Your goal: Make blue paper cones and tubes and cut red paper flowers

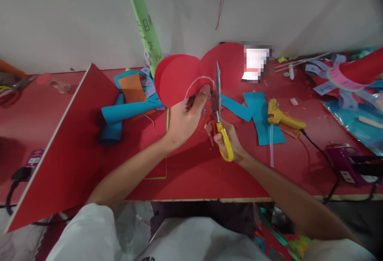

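Observation:
My left hand point(191, 111) grips a piece of red paper point(178, 77) above the table, thumb on top. The paper has two rounded lobes, and a thin pale curved edge runs just past my thumb. My right hand point(226, 135) is closed on scissors point(225, 143) with yellow and red handles. The blades point away from me, upright in the view, at the paper's edge beside my left thumb. Whether the blades are biting into the paper, I cannot tell.
A yellow glue gun point(284, 117) lies right, its cord running to a purple power strip point(348, 165). Blue paper strips point(263, 117) lie beside it. A red board point(72, 145) leans up at left. A green strip with writing point(145, 23) stands behind, near a blurred-out screen point(255, 61).

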The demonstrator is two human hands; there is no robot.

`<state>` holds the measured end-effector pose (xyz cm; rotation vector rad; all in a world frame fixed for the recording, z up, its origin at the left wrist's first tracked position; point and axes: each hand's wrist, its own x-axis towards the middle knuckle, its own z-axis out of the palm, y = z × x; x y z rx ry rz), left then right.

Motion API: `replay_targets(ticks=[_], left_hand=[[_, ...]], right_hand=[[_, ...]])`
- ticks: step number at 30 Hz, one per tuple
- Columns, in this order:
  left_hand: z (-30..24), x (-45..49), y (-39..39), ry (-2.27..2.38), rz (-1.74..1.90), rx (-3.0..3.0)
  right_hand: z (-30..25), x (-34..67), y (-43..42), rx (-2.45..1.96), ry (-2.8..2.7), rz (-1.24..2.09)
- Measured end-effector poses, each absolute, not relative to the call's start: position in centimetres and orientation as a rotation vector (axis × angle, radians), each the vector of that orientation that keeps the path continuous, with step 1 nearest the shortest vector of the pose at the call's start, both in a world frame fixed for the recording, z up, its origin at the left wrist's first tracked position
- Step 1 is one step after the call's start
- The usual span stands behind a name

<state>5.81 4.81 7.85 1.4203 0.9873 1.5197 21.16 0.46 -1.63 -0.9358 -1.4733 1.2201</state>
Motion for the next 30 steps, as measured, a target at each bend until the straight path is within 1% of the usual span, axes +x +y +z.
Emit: replay_targets(ticks=[9,16,30], left_hand=[[8.0,5.6,5.1,0.98,1.507,1.438],[8.4,5.3,5.2,0.964,1.482,1.453],[8.7,4.8,5.4,0.95,1.557,1.558]], right_hand=[[-1.5,21.8,0.7,-0.979,-1.497,1.211],[-1.1,22.6,1.2,-1.027,-1.599,1.081],[0.1,23.3,1.6,-1.043,-1.746,0.963]])
